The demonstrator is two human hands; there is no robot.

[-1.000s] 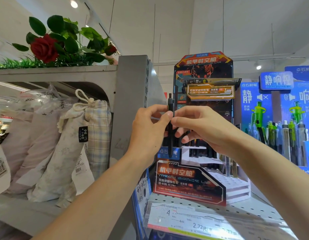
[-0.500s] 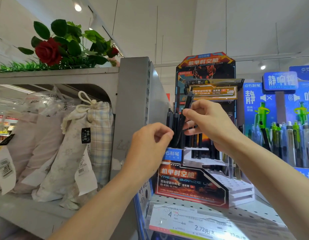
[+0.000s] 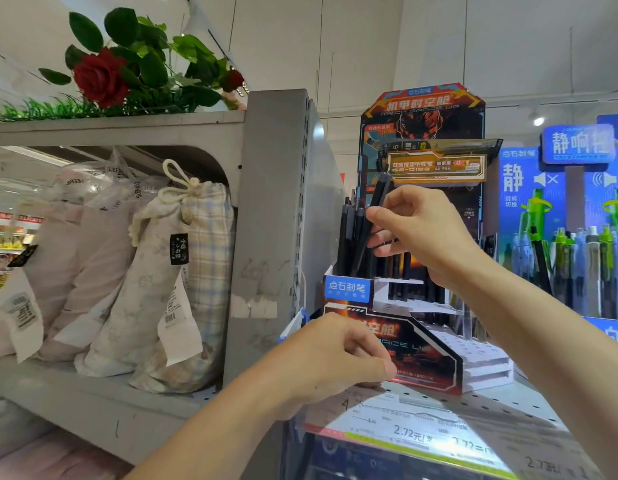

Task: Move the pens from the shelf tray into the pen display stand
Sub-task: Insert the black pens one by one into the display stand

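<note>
My right hand pinches a black pen that tilts to the left, its lower end down among several black pens standing in the back rows of the pen display stand. The stand is a stepped white rack with a dark printed front and a tall backboard. My left hand hangs low in front of the stand's front panel, fingers loosely curled, holding nothing. The shelf tray is not in view.
A grey shelf upright stands just left of the stand. Bagged pillows fill the shelf to the left, with a fake rose on top. A blue pen display stands to the right. Price labels line the shelf edge.
My left hand let go of the pen and dropped down in front of the stand. My right hand carried the pen into the stand's back rows, tilted.
</note>
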